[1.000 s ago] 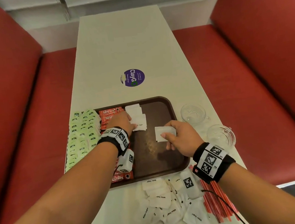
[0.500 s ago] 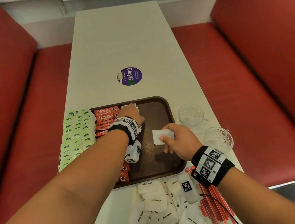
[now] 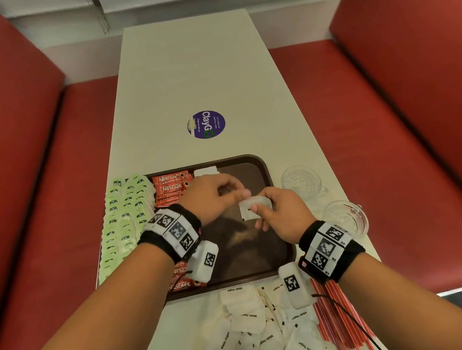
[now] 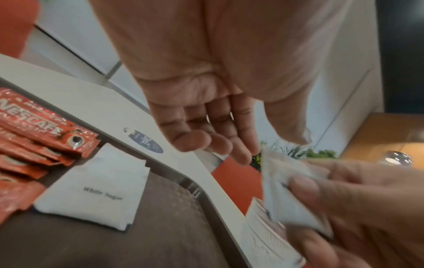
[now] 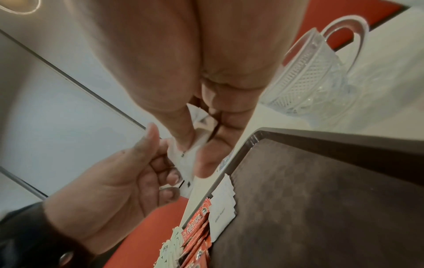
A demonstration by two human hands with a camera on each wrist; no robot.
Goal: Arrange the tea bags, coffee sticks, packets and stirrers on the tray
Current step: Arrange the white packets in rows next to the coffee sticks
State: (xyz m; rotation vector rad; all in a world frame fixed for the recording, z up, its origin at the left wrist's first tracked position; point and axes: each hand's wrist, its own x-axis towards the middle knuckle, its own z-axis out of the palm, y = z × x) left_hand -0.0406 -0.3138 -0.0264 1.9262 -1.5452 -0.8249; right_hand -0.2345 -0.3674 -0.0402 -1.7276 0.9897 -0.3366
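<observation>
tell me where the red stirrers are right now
In the head view the red stirrers lie on the table at near right, off the tray, beside the loose sugar packets.

Tea bags [image 3: 124,219] left of coffee sticks [image 3: 170,187] on tray [image 3: 264,170]; sugar packets [image 3: 257,331] before it, 2 cups [image 3: 303,181] right

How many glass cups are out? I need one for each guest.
2. Both stand on the table right of the tray: one cup beside its far right corner, the other cup nearer, by the right wrist. None seems hidden.
</observation>
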